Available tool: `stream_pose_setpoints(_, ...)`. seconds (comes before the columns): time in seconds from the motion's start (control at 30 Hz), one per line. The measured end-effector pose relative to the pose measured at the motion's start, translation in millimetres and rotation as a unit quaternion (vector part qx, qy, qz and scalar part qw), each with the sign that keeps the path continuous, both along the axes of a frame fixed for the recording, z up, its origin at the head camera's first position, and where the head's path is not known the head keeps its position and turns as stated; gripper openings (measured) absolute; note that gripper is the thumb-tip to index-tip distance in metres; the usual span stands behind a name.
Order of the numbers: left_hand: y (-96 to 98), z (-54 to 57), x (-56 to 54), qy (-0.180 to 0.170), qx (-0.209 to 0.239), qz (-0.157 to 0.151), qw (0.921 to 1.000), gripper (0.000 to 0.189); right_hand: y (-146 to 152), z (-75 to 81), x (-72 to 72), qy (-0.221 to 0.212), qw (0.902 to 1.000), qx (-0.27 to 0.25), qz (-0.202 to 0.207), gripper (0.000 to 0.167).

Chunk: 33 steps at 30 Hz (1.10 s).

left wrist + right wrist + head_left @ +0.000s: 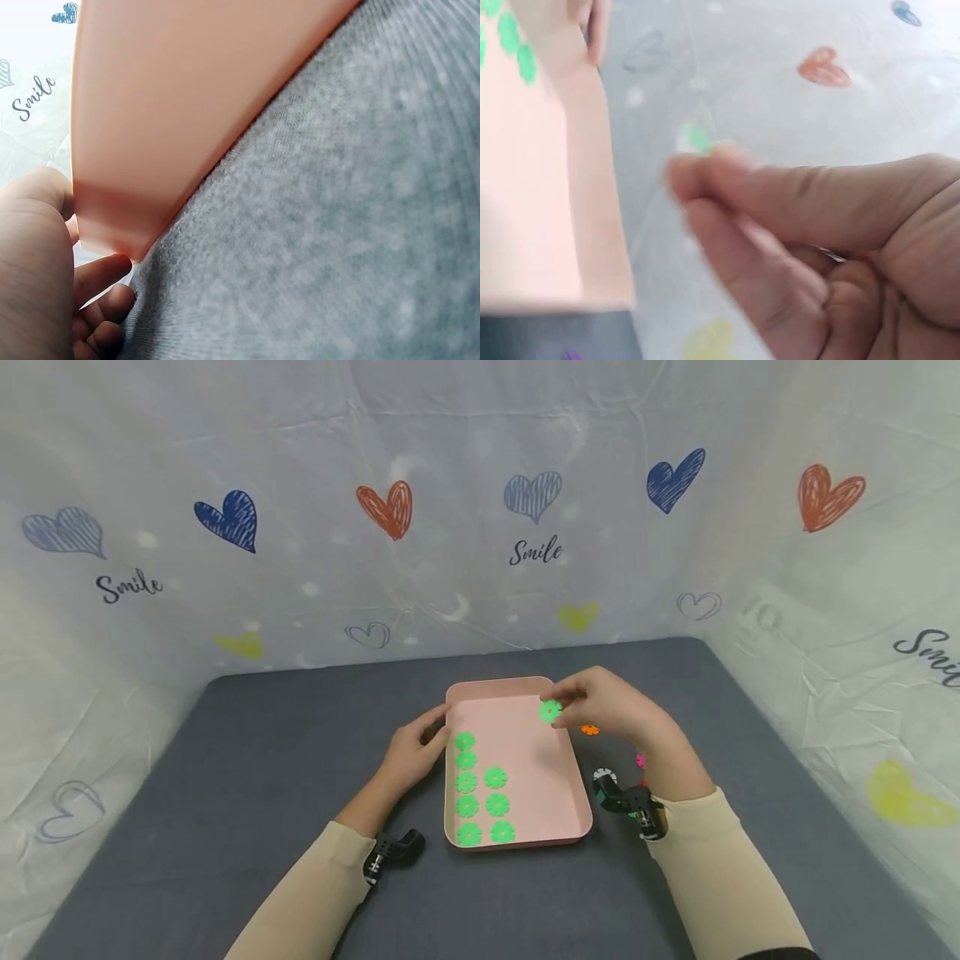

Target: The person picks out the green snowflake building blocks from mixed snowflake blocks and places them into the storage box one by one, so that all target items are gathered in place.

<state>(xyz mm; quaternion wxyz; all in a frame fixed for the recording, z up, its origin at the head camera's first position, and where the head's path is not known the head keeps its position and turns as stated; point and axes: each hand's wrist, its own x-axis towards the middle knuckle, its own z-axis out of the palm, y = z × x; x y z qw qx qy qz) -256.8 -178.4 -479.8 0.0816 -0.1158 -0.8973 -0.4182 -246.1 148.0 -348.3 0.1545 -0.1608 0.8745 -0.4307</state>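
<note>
A pink rectangular tray [528, 747] lies on the dark grey tabletop. Inside, several green notched flower-shaped discs [497, 804] form two columns along its left part, the left column longer. My right hand [611, 706] pinches another green flower disc [550, 711] between thumb and fingertips, above the tray's far right corner; the right wrist view shows this disc [697, 138] mostly covered by the fingers. At the tray's far left side, my left hand [408, 750] holds the wall, its thumb [49, 191] reaching over the rim and other fingers against the outside near the corner.
Right of the tray, partly behind my right forearm, lie loose discs: an orange disc [590, 730], a white disc [603, 773] and a pink disc [641, 761], with bits of green nearby. A pale curtain [465, 568] printed with hearts hangs behind the table.
</note>
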Motion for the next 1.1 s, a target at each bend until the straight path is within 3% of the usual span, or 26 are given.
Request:
stream_pose_setpoints(0.13, -0.9, -1.7, 0.9, 0.000, 0.000, 0.001, 1.0000, 0.046, -29, -9.4, -13.6, -0.003, 0.9960, -0.088, -0.020, 0.043)
stream_pose_setpoints(0.23, -0.9, -2.7, 1.4, -0.004, 0.000, -0.001, 1.0000, 0.046, -48, -22.9, -21.2, -0.013, 0.9927, -0.118, -0.022, 0.044)
stream_pose_setpoints(0.3, -0.2, -2.7, 1.5, -0.005, 0.001, -0.001, 1.0000, 0.046, -59, -33.1, -24.9, -0.013, 0.9945, -0.103, -0.014, 0.043)
stream_pose_setpoints(0.47, 2.0, -2.2, 0.4, 0.002, 0.005, -0.001, 1.0000, 0.045, -81, -55.8, -31.0, 0.017, 0.9996, -0.007, 0.022, 0.034)
stream_pose_setpoints(0.67, 5.2, -2.8, -0.4, -0.002, 0.007, -0.012, 0.9999, 0.046, -88, -71.2, -31.1, 0.006, 0.9944, 0.098, 0.038, 0.025)
stream_pose_setpoints(0.9, 4.6, -1.5, -1.0, -0.004, 0.011, -0.003, 0.9999, 0.046, -89, -69.8, -28.6, 0.002, 0.9928, 0.110, 0.046, 0.024)
stream_pose_setpoints(1.1, 0.4, -1.2, -1.2, -0.004, 0.008, 0.001, 1.0000, 0.045, -80, -54.5, -22.3, -0.001, 0.9918, 0.093, 0.088, 0.022)
